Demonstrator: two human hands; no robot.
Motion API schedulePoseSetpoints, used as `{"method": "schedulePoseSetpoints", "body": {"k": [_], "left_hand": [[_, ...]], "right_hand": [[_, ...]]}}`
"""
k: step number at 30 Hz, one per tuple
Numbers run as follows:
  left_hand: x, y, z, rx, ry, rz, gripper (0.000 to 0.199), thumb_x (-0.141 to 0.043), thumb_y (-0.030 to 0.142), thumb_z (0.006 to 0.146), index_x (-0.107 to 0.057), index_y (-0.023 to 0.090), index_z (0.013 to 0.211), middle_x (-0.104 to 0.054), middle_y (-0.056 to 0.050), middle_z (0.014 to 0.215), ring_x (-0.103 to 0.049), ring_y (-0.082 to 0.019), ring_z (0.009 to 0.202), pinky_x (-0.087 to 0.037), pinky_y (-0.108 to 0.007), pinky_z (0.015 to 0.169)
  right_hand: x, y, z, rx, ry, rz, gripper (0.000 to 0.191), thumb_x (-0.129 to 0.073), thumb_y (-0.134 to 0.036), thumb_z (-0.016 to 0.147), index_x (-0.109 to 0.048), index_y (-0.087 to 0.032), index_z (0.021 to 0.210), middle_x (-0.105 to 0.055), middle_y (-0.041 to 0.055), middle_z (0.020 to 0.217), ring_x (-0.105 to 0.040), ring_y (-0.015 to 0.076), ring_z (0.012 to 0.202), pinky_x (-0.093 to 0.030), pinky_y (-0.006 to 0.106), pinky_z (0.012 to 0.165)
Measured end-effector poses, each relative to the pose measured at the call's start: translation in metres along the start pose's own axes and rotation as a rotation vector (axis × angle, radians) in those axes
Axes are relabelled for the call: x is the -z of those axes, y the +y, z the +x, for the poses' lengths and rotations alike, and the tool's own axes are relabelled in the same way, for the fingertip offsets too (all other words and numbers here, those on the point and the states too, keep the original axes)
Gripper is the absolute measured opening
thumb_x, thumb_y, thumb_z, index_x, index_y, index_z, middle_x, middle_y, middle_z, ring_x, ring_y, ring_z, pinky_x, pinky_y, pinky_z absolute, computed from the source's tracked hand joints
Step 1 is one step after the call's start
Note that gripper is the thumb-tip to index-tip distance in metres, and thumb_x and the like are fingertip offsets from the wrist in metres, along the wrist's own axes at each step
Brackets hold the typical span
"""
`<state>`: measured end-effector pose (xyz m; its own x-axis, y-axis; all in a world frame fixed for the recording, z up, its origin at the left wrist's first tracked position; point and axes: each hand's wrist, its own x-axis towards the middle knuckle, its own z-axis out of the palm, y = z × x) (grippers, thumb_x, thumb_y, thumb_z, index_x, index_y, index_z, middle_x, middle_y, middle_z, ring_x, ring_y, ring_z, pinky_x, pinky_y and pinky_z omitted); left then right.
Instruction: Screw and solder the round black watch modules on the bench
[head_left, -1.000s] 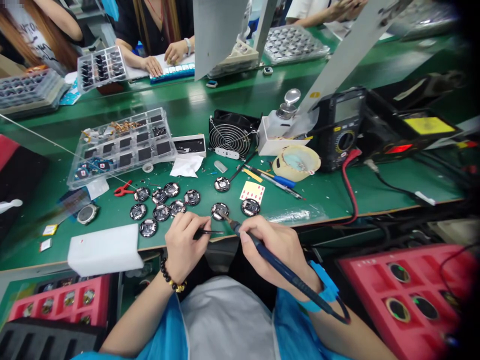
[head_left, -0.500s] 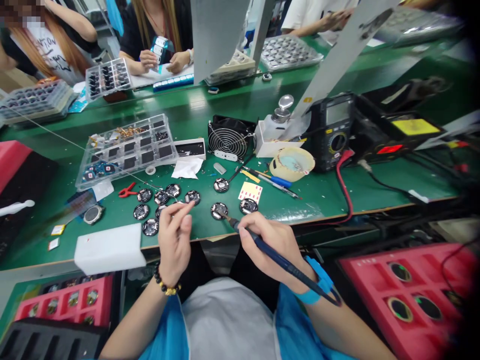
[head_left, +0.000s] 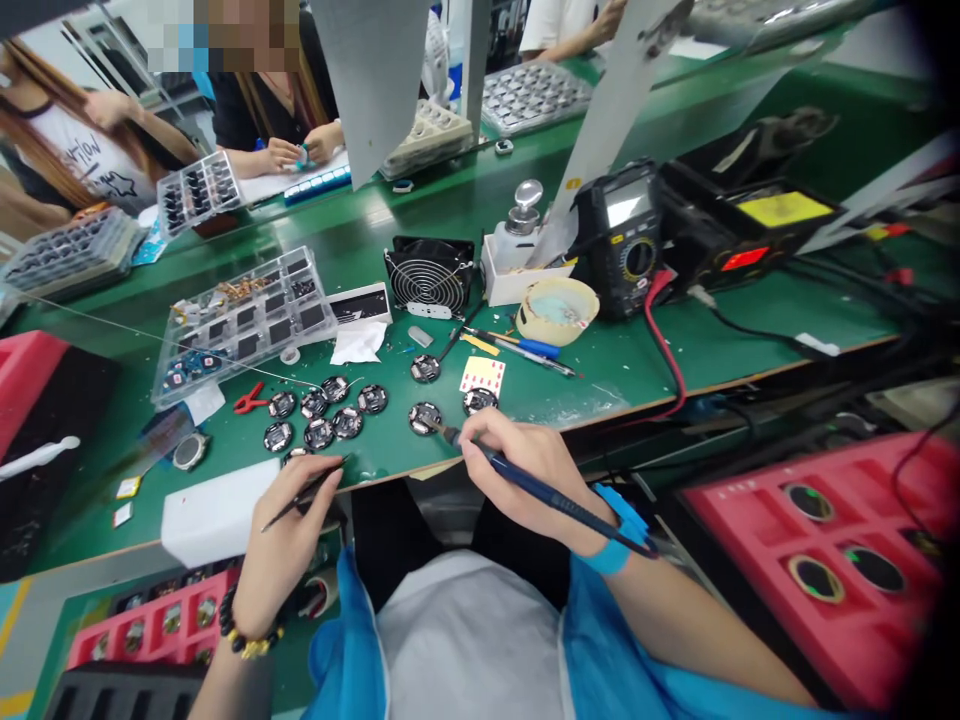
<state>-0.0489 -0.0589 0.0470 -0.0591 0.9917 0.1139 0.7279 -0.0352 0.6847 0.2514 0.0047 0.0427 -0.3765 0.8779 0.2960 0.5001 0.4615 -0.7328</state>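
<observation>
Left hand [head_left: 281, 545] pinching fine tweezers [head_left: 304, 497] over the green worktop [head_left: 390, 450]; right hand [head_left: 525, 475] gripping a soldering iron [head_left: 555, 497], tip at a round circuit board [head_left: 424, 418].

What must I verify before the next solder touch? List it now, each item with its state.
The soldering iron in the right hand: ok, held firmly.
Its tip on the round circuit board: cannot tell whether they touch.
The tweezers in the left hand: not ok, held away from that board.
The blue wrist strap on the right wrist: ok, worn.
The multimeter reading: cannot tell.
</observation>
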Motion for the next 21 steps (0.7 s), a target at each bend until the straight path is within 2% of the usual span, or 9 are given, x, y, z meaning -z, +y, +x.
{"method": "schedulePoseSetpoints", "body": {"k": [2,4,7,10,12,15,21], "left_hand": [[-0.002,-0.002,0.003,0.017,0.031,-0.077,0.018,-0.069,0.038,0.098,-0.075,0.025,0.109,-0.075,-0.002,0.111,-0.07,-0.02,0.103,-0.054,-0.032,0.095],[-0.01,0.0,0.009,-0.021,0.066,-0.148,0.016,-0.073,0.034,0.095,-0.076,0.024,0.108,-0.077,-0.002,0.108,-0.072,-0.019,0.1,-0.058,-0.03,0.091],[-0.028,0.006,0.025,-0.215,0.076,-0.166,0.014,-0.074,0.025,0.095,-0.076,0.024,0.109,-0.077,-0.003,0.11,-0.073,-0.019,0.103,-0.06,-0.031,0.094],[-0.042,0.014,0.041,-0.429,0.024,-0.096,0.017,-0.07,0.017,0.097,-0.073,0.023,0.113,-0.077,-0.005,0.115,-0.073,-0.019,0.108,-0.059,-0.034,0.1],[-0.046,0.017,0.049,-0.519,-0.025,-0.045,0.018,-0.067,0.014,0.098,-0.07,0.022,0.114,-0.076,-0.006,0.118,-0.073,-0.019,0.11,-0.059,-0.035,0.101],[-0.045,0.02,0.055,-0.569,-0.076,0.007,0.017,-0.065,0.013,0.099,-0.068,0.022,0.113,-0.075,-0.006,0.119,-0.072,-0.018,0.111,-0.06,-0.033,0.098],[-0.04,0.024,0.058,-0.58,-0.149,0.111,0.019,-0.062,0.016,0.1,-0.065,0.023,0.118,-0.074,-0.006,0.122,-0.072,-0.019,0.112,-0.06,-0.034,0.099]], "right_hand": [[0.0,0.0,0.0,-0.007,-0.002,-0.002,0.006,-0.05,-0.026,0.101,-0.055,-0.023,0.099,-0.057,-0.0086,0.062,-0.056,0.0136,0.057,-0.034,0.027,0.061],[0.0,-0.001,0.0,-0.015,0.0,-0.011,0.007,-0.049,-0.026,0.101,-0.056,-0.024,0.099,-0.055,-0.0086,0.061,-0.055,0.0139,0.056,-0.033,0.028,0.06],[0.0,-0.002,0.001,-0.023,-0.005,-0.026,0.008,-0.049,-0.026,0.1,-0.056,-0.024,0.098,-0.054,-0.0083,0.059,-0.055,0.0143,0.056,-0.031,0.028,0.06],[0.001,-0.002,0.001,-0.032,-0.006,-0.027,0.008,-0.049,-0.026,0.1,-0.056,-0.023,0.099,-0.056,-0.008,0.061,-0.057,0.0143,0.057,-0.031,0.028,0.06],[0.001,-0.002,0.002,-0.036,-0.007,-0.023,0.008,-0.05,-0.026,0.1,-0.057,-0.023,0.099,-0.056,-0.008,0.061,-0.056,0.0139,0.057,-0.031,0.028,0.06],[0.002,-0.002,0.002,-0.038,-0.001,-0.005,0.007,-0.05,-0.026,0.1,-0.057,-0.023,0.098,-0.054,-0.0085,0.06,-0.053,0.0125,0.054,-0.03,0.027,0.058],[0.004,-0.001,0.002,-0.032,0.011,0.017,0.007,-0.051,-0.025,0.099,-0.058,-0.022,0.098,-0.051,-0.0089,0.059,-0.049,0.0114,0.052,-0.029,0.026,0.057]]}}
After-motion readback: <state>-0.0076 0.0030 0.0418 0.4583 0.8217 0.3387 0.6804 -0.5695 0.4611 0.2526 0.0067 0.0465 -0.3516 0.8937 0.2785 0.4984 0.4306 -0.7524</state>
